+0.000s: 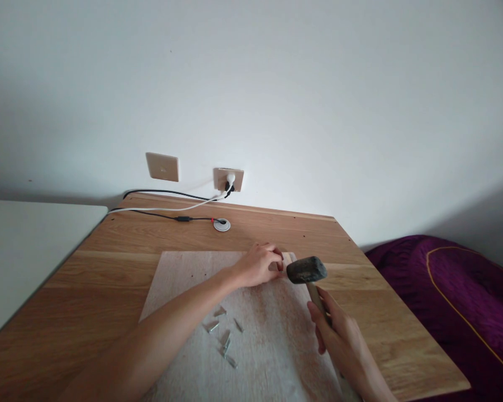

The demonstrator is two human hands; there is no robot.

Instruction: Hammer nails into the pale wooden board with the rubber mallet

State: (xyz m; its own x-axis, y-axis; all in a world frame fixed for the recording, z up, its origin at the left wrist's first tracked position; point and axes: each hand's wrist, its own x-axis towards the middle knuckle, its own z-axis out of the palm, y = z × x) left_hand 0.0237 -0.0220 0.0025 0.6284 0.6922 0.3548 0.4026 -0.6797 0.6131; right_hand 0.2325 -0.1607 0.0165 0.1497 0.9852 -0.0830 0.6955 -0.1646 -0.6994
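Note:
My right hand [339, 332] is wrapped round the wooden handle of a hammer [307, 271], whose dark head hovers just right of my left hand. My left hand [260, 263] rests on a pale plywood board [184, 273] with its fingers pinched together near the board's far right corner; what they pinch is too small to make out. Several loose nails [225, 335] lie scattered on the board below my left forearm.
The board lies on a wooden desk [109, 262]. Black and white cables [167, 209] run along the desk's far edge to a wall socket [228, 178]. A white surface [25, 251] adjoins the desk at left; purple bedding [452, 301] lies at right.

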